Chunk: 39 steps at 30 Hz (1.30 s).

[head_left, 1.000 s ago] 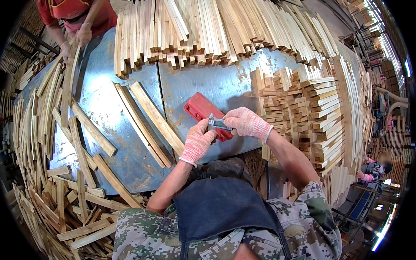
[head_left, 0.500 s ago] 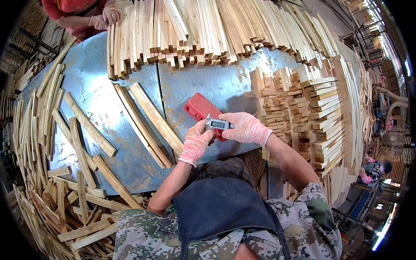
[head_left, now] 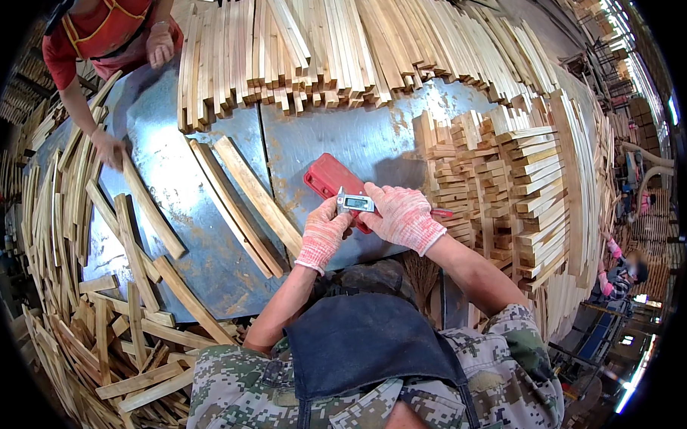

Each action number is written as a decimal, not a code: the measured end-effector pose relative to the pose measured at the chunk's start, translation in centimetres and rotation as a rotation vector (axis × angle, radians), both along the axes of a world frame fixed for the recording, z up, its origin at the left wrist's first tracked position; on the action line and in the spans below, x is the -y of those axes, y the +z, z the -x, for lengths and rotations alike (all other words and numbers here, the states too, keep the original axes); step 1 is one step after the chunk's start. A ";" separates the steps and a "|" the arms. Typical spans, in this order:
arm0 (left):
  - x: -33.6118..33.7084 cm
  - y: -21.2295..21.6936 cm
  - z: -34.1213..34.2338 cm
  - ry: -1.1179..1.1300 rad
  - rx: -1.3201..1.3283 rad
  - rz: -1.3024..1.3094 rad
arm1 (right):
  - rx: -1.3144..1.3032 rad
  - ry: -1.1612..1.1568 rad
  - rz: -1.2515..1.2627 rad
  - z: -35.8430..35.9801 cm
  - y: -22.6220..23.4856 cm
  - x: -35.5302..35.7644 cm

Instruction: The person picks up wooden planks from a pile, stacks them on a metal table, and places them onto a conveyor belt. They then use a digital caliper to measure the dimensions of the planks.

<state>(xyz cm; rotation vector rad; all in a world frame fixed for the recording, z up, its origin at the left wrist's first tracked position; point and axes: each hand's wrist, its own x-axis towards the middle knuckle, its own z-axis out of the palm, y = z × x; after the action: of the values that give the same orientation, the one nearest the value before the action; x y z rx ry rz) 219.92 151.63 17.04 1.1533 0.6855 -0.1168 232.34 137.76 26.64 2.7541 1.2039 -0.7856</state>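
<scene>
A digital caliper (head_left: 355, 203) with a small grey display is held in front of me over the metal tabletop. My left hand (head_left: 324, 234), in a pink-and-white knit glove, is closed round its jaw end. My right hand (head_left: 404, 218), gloved alike, is closed at its other end, near the display. A thin reddish piece (head_left: 442, 212) shows beyond the right hand; its kind cannot be made out. Under the caliper lies a red plastic case (head_left: 331, 175), partly covered by both hands.
Long wooden strips (head_left: 277, 58) are piled across the far side. Stacked wood pieces (head_left: 536, 200) stand at right; loose strips (head_left: 144, 357) lie heaped at left. Two strips (head_left: 237, 207) lie on the metal table (head_left: 159, 138). A co-worker's hand (head_left: 110, 151) touches a strip at far left.
My right hand has shifted slightly right and down along the caliper, and the reddish piece now shows. The co-worker has leaned in, and the strip under that hand has moved.
</scene>
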 end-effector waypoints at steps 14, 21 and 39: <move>-1.7 -1.4 1.9 -0.016 0.085 0.244 | 0.011 0.092 -0.053 -0.5 0.2 1.4; -2.2 -1.0 1.9 0.052 0.085 0.331 | -0.047 0.080 -0.012 -1.2 1.3 1.2; -1.4 -3.6 2.2 0.094 0.251 1.022 | -0.239 -0.041 -0.092 -0.8 3.4 -0.4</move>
<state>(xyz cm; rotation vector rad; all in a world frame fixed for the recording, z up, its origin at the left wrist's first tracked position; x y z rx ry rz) 217.76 153.03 13.46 0.1453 0.3595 -0.2065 233.13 138.16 30.00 2.8296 1.2537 -1.1184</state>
